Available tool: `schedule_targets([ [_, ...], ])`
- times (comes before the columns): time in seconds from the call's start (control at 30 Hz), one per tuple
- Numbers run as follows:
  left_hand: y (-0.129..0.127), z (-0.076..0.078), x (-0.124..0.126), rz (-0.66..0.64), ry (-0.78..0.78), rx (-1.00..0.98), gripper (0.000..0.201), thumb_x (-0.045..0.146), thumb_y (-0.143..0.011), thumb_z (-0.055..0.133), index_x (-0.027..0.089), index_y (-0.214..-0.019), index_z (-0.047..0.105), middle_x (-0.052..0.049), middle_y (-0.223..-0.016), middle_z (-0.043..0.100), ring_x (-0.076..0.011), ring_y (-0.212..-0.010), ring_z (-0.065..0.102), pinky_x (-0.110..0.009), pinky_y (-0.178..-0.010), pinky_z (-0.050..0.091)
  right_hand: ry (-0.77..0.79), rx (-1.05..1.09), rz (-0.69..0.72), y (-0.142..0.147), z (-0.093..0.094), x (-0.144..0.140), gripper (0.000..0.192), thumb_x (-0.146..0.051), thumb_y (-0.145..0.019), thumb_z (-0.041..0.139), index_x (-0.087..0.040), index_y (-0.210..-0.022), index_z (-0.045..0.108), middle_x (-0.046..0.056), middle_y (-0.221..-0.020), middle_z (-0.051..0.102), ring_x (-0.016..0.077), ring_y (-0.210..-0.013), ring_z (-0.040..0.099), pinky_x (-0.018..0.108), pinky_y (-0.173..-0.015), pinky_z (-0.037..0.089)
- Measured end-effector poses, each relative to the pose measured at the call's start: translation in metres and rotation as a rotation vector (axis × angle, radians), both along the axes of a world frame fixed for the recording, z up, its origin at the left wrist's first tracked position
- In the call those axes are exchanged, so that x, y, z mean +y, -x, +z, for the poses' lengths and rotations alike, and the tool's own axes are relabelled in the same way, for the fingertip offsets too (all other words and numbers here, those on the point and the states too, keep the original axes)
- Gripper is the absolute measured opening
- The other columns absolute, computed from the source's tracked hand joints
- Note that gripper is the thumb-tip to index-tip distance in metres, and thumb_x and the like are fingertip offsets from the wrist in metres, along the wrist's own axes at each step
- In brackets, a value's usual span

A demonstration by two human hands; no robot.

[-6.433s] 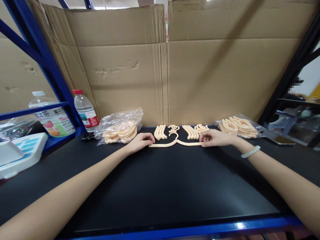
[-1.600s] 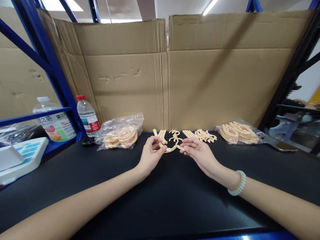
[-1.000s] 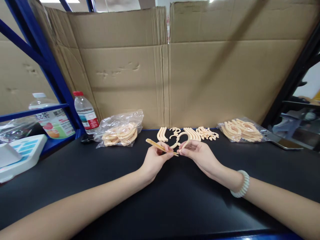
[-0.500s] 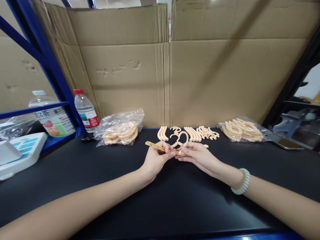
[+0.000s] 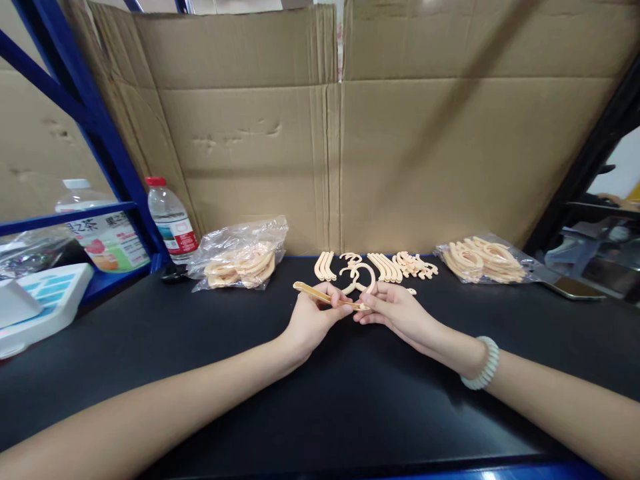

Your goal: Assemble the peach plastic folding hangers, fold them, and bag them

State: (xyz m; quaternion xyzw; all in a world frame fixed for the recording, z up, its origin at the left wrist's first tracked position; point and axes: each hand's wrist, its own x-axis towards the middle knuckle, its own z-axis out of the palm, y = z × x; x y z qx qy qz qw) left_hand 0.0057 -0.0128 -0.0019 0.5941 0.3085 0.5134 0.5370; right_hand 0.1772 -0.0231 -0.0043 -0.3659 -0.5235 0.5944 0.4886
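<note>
A single head-worn camera looks forward and down over the matte black tabletop (image 5: 325, 400), close enough that both forearms run in from the lower corners. It faces squarely a creased brown cardboard wall (image 5: 330, 153) standing along the far edge.

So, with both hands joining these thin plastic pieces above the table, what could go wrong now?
1. The left hand pinches the thin arm piece near one end; pressing hard at the joint might bend or snap it.
2. The right hand holds the hook piece only by fingertips; it could slip and fall onto the black table.
3. The sorted loose pieces lie just behind the hands; a sudden slip may scatter them.
</note>
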Motion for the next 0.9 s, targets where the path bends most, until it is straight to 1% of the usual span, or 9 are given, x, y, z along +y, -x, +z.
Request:
schedule_targets([
  [0.17,0.0000,0.0012,-0.0019,-0.010,0.001,0.011,0.031,0.017,-0.063,0.076,0.017,-0.058,0.045,0.002,-0.065,0.057,-0.0162,-0.078,0.062,-0.028,-0.074,0.048,-0.040,-0.010,-0.016,0.0009,-0.0020,-0.0001,0.035,-0.041,-0.067,0.078,-0.017,-0.072,0.053,-0.001,-0.066,0.065,0.0132,-0.064,0.066,0.028,-0.066,0.053],
  [0.43,0.0005,0.0038,-0.0031,-0.027,0.005,0.041,0.031,0.018,-0.062,0.076,0.017,-0.058,0.045,0.003,-0.065,0.057,-0.0152,-0.075,0.061,-0.028,-0.074,0.047,-0.079,-0.071,-0.051,0.0020,-0.0052,0.0015,0.035,-0.042,-0.069,0.075,-0.018,-0.071,0.051,-0.002,-0.062,0.063,0.0118,-0.057,0.063,0.028,-0.060,0.051],
  [0.6,0.0014,0.0052,-0.0044,0.017,-0.013,0.132,0.028,0.021,-0.065,0.076,0.016,-0.061,0.049,0.004,-0.065,0.054,-0.0121,-0.067,0.056,-0.026,-0.068,0.044,-0.099,-0.100,-0.076,0.0027,-0.0057,0.0014,0.032,-0.041,-0.070,0.073,-0.018,-0.072,0.051,-0.003,-0.061,0.062,0.0104,-0.054,0.061,0.026,-0.056,0.048],
  [0.7,0.0012,0.0042,-0.0036,0.027,0.009,0.103,0.025,0.019,-0.064,0.077,0.016,-0.065,0.052,0.004,-0.066,0.055,-0.0105,-0.066,0.054,-0.025,-0.068,0.044,-0.107,-0.107,-0.070,0.0035,-0.0042,0.0005,0.033,-0.042,-0.069,0.073,-0.018,-0.072,0.051,-0.002,-0.062,0.062,0.0106,-0.054,0.060,0.027,-0.057,0.048],
  [0.8,0.0006,0.0031,-0.0022,0.016,0.058,0.030,0.026,0.018,-0.062,0.078,0.015,-0.072,0.054,0.004,-0.070,0.057,-0.0107,-0.068,0.056,-0.026,-0.071,0.047,-0.133,-0.128,-0.072,0.0037,-0.0012,-0.0005,0.033,-0.042,-0.068,0.074,-0.017,-0.072,0.053,-0.001,-0.064,0.060,0.0111,-0.058,0.058,0.027,-0.056,0.046],
  [0.9,0.0002,0.0023,-0.0011,0.009,0.094,-0.037,0.031,0.016,-0.060,0.080,0.016,-0.078,0.054,0.004,-0.073,0.058,-0.0119,-0.072,0.059,-0.028,-0.073,0.049,-0.167,-0.140,-0.087,0.0031,0.0015,-0.0010,0.033,-0.042,-0.066,0.076,-0.017,-0.068,0.055,-0.003,-0.064,0.056,0.0090,-0.057,0.050,0.024,-0.051,0.041],
])
